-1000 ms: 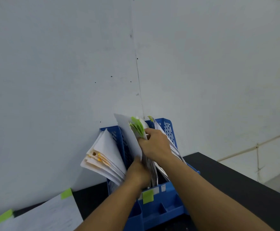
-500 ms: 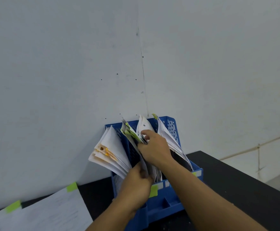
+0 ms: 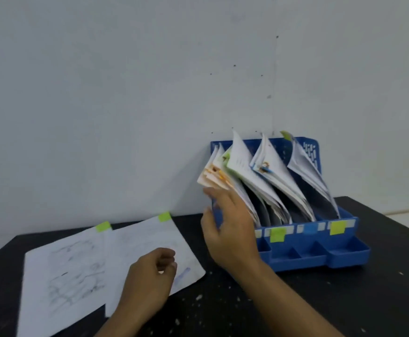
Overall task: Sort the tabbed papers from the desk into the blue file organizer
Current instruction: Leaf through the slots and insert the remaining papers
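Note:
The blue file organizer [image 3: 344, 256] stands against the wall on the black desk [image 3: 296, 300], its slots packed with white papers [image 3: 266, 171] that lean left and carry green, orange and blue tabs. Two white papers with green tabs lie flat on the desk to its left: one paper [image 3: 60, 271] farther left and one nearer the organizer [image 3: 140, 237]. My right hand [image 3: 227, 229] hovers in front of the organizer's left end, fingers straight, holding nothing. My left hand [image 3: 150, 280] sits over the nearer flat paper with fingers loosely curled, empty.
A plain white wall rises directly behind the desk. Small white crumbs dot the desk surface near my arms. The organizer's front has several small shallow trays [image 3: 298, 251] and green labels [image 3: 277, 234].
Both hands have let go of the papers in the organizer and come down and left. The view has dropped, showing the desk and the flat papers.

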